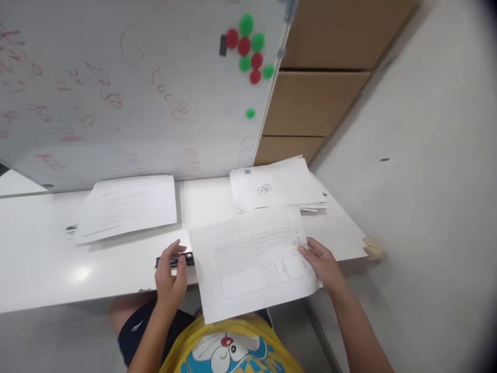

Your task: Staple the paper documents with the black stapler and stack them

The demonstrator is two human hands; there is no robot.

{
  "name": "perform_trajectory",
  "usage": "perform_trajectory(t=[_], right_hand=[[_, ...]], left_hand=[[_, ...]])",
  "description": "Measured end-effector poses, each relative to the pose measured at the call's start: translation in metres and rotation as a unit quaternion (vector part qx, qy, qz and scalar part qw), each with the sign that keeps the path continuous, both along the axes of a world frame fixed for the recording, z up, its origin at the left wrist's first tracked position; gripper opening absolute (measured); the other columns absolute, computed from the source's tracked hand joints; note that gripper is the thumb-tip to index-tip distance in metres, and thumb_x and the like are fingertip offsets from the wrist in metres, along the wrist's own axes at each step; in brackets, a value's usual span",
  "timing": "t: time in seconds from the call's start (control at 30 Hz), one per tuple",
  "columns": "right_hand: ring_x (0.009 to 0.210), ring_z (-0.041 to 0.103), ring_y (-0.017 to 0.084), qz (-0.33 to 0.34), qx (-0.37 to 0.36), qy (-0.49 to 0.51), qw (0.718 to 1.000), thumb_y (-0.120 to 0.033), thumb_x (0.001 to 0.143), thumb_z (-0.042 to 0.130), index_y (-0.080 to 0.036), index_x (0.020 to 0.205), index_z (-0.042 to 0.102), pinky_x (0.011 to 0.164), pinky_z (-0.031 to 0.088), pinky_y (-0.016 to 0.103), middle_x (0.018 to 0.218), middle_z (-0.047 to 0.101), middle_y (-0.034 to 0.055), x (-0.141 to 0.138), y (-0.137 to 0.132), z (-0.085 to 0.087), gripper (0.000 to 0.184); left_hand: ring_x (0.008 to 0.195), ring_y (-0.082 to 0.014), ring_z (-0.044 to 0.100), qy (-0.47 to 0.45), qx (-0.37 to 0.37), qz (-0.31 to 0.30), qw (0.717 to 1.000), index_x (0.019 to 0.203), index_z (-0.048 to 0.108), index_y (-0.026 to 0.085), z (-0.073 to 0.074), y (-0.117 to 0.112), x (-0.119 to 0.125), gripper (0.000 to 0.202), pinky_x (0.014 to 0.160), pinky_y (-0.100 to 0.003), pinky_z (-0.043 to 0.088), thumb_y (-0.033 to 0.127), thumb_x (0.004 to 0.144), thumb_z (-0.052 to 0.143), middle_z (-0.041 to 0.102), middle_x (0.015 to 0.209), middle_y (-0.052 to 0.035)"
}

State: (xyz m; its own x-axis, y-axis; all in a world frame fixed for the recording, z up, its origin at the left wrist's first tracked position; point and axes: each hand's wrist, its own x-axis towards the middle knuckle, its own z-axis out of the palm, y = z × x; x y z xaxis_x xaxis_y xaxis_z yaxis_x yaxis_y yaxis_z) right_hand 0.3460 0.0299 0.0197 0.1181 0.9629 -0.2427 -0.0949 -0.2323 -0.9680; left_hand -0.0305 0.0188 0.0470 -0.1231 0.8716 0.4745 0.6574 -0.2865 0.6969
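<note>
My right hand [324,264] grips the right edge of a white paper sheet [248,264] printed with a table, thumb on top and fingers beneath. The sheet is held over the table's front edge, partly above my lap. To its left, my left hand [171,272] is raised with fingers apart and curved, holding nothing. Just behind that hand lies a black object [188,259], partly covered by the hand and the sheet; its kind I cannot make out.
A paper stack [132,207] lies at the left on the white table [205,197]; another stack [275,184] lies at the back right. Behind stands a whiteboard [174,67] with red writing and several round magnets [256,61]. Cardboard boxes [310,101] and a wall [427,181] border the right.
</note>
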Motion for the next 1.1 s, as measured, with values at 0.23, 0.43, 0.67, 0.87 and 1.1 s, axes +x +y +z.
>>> perform_trajectory(t=[0.23,0.43,0.67,0.87,1.1], right_hand=[[0.075,0.069,0.025,-0.012,-0.085,-0.025,0.996,-0.045,0.066,0.075,-0.020,0.095,0.067,0.068,0.053,0.034,0.086,0.075,0.0055,-0.031,-0.023,-0.027,0.040],[0.070,0.069,0.025,-0.061,-0.111,-0.075,0.989,-0.041,0.059,0.076,-0.020,0.089,0.068,0.064,0.054,0.033,0.078,0.075,0.0046,-0.030,-0.027,-0.019,0.037],[0.079,0.069,0.025,-0.054,-0.120,-0.113,0.985,-0.042,0.064,0.075,-0.022,0.098,0.070,0.065,0.056,0.031,0.085,0.075,0.0049,-0.024,-0.033,-0.023,0.039],[0.083,0.069,0.025,-0.029,-0.116,-0.100,0.988,-0.045,0.066,0.074,-0.023,0.097,0.070,0.070,0.055,0.032,0.091,0.075,0.0053,-0.033,-0.030,-0.023,0.039],[0.079,0.068,0.025,-0.033,-0.119,-0.077,0.989,-0.049,0.062,0.075,-0.021,0.092,0.068,0.071,0.053,0.034,0.086,0.074,0.0052,-0.042,-0.025,-0.019,0.042]], left_hand=[[0.101,-0.0270,0.056,0.354,-0.114,-0.117,0.921,0.131,0.047,0.019,-0.011,0.003,-0.065,0.041,0.087,-0.043,0.046,0.035,0.093,0.043,0.062,0.109,-0.0106],[0.094,-0.0248,0.056,0.333,-0.077,-0.101,0.934,0.120,0.051,0.020,-0.030,0.002,-0.064,0.029,0.083,-0.039,0.047,0.028,0.094,0.042,0.062,0.105,-0.0098],[0.095,-0.0247,0.057,0.303,-0.040,-0.082,0.949,0.116,0.051,0.019,-0.043,0.005,-0.067,0.028,0.082,-0.039,0.047,0.035,0.094,0.044,0.063,0.105,-0.0100],[0.096,-0.0245,0.058,0.306,-0.028,-0.082,0.948,0.118,0.052,0.017,-0.046,0.006,-0.067,0.031,0.082,-0.039,0.047,0.035,0.094,0.045,0.064,0.106,-0.0105],[0.135,-0.0320,0.035,0.370,0.007,-0.074,0.926,0.133,0.045,0.015,-0.026,-0.002,-0.059,0.043,0.109,-0.053,0.028,0.024,0.091,0.046,0.061,0.122,-0.0111]])
